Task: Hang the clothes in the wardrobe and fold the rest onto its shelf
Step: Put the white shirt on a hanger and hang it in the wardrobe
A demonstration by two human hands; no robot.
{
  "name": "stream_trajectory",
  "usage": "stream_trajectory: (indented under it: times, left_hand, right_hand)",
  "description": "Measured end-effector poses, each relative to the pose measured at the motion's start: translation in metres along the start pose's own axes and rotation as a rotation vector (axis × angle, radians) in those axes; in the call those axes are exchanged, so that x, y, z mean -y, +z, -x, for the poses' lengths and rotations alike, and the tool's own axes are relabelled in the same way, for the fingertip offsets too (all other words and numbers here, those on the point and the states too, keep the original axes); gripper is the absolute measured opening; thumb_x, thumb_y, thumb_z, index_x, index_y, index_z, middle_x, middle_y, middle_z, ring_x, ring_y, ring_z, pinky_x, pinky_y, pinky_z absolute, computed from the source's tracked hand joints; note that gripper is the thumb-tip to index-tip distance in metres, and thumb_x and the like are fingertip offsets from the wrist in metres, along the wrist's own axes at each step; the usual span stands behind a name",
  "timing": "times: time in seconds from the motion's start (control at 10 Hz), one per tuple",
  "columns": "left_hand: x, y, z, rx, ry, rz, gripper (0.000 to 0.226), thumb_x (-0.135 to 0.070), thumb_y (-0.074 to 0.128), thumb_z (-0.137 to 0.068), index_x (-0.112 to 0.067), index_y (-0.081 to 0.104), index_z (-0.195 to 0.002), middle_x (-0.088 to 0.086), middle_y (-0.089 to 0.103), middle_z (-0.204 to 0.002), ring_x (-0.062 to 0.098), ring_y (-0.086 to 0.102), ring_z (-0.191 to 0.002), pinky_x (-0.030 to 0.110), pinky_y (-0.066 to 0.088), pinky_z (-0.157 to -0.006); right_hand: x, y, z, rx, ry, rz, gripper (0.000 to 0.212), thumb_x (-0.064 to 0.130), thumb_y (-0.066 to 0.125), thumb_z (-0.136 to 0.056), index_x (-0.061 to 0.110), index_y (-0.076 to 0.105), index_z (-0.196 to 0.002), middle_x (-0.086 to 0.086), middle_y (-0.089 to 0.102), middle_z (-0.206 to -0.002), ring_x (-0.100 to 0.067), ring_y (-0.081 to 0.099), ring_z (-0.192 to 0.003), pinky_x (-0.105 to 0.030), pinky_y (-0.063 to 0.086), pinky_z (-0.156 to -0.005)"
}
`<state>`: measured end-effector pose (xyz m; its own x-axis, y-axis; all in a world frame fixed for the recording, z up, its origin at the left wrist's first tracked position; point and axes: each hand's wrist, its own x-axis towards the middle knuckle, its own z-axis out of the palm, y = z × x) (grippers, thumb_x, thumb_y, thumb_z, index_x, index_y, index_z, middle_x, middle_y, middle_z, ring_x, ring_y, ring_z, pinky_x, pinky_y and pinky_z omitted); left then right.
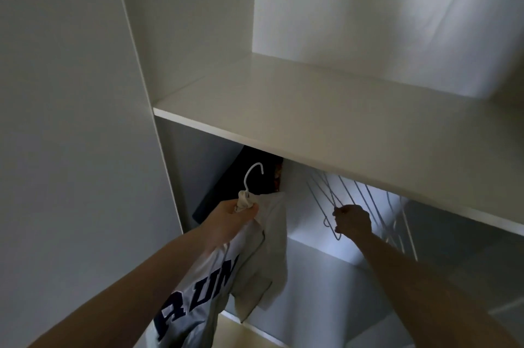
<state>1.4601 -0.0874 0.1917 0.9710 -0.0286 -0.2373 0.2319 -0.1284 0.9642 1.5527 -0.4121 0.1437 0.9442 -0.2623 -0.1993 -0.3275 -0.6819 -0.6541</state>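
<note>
Loosely, grey lettered shirt [226,271] drapes white hanger [251,179].

Open gap between garments [218,186] and hangers [354,197]

The shelf [326,109] hides the rail and the tops of the empty wire hangers [354,194]; their hooks can't be seen. Right side of shelf runs off frame. The shirt [255,257] is cut off at the bottom edge, print reads only "RUN", first letters lost in folds. Its collar bunches in the left hand [229,217], covering the white hanger [253,174] below the hook. A dark garment [224,189] behind: too dim to identify. Right hand [353,220] fingertips unclear.
</note>
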Motion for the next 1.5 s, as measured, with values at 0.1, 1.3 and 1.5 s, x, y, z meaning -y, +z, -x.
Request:
stream_trajectory:
  times: [0.1, 1.3, 1.5]
  left_hand:
    - [-0.004, 0.009, -0.009, 0.008, -0.029, -0.016, 0.045, -0.027, 0.067, -0.1, 0.015, 0.066, -0.116, 0.023, 0.073, -0.111, 0.021, 0.067, -0.094, 0.031, 0.057, -0.089]
    - [-0.064, 0.085, -0.198, -0.018, 0.103, 0.035, 0.033, -0.022, 0.046, -0.11, -0.025, 0.044, -0.077, -0.003, 0.043, -0.08, 0.009, 0.042, -0.068, 0.032, 0.045, -0.081]
    - [-0.059, 0.087, -0.225, -0.03, 0.129, 0.08, 0.011, -0.025, 0.049, -0.11, -0.016, 0.054, -0.107, 0.003, 0.05, -0.101, 0.02, 0.047, -0.095, 0.035, 0.043, -0.088]
  right_hand:
    - [-0.015, -0.011, 0.004, -0.054, 0.014, 0.042, 0.031, 0.022, 0.058, -0.102, 0.002, 0.077, -0.089, -0.013, 0.076, -0.071, -0.026, 0.077, -0.073, -0.036, 0.061, -0.083]
    - [-0.07, -0.038, 0.009, -0.284, 0.098, 0.193, 0.028, 0.04, 0.061, -0.084, 0.015, 0.067, -0.072, -0.005, 0.071, -0.079, -0.026, 0.071, -0.08, -0.039, 0.061, -0.08]
    - [-0.076, -0.033, 0.006, -0.335, 0.071, 0.259, 0.028, 0.046, 0.058, -0.084, 0.022, 0.072, -0.083, -0.001, 0.072, -0.083, -0.019, 0.068, -0.079, -0.031, 0.053, -0.077]
